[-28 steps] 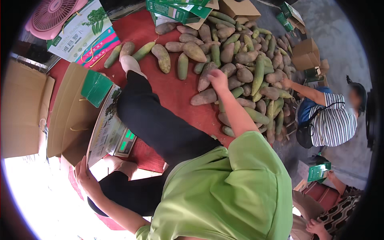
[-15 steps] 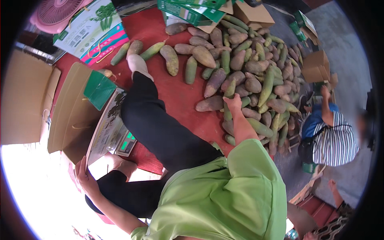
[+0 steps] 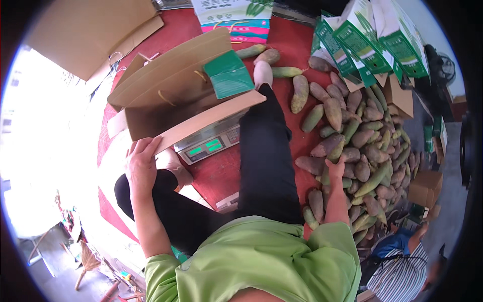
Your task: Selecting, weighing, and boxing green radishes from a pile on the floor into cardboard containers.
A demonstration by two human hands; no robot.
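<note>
My left hand (image 3: 141, 166) grips the near flap (image 3: 211, 118) of an open cardboard box (image 3: 136, 113), fingers over its edge. The box rests on a digital scale (image 3: 209, 147) with lit green displays. To the right, my right hand (image 3: 335, 173) is closed around a long green radish (image 3: 335, 151) at the near-left side of a big heap of radishes (image 3: 375, 176). Some in the heap are green, others brownish and coated with dirt. My fingers hide part of the held radish, and the flap hides most of the box's inside.
Beyond my outstretched foot (image 3: 262, 74) lie a few loose radishes on the red floor covering (image 3: 216, 173). Green-and-white cartons (image 3: 359, 43) stand at the back right. A large cardboard box (image 3: 90, 35) is far left. Another person in a striped top (image 3: 400, 269) sits at lower right.
The view has swung left, so the box and scale sit nearer the middle. My left hand stays on the flap, and my right hand still holds a radish at the heap.
</note>
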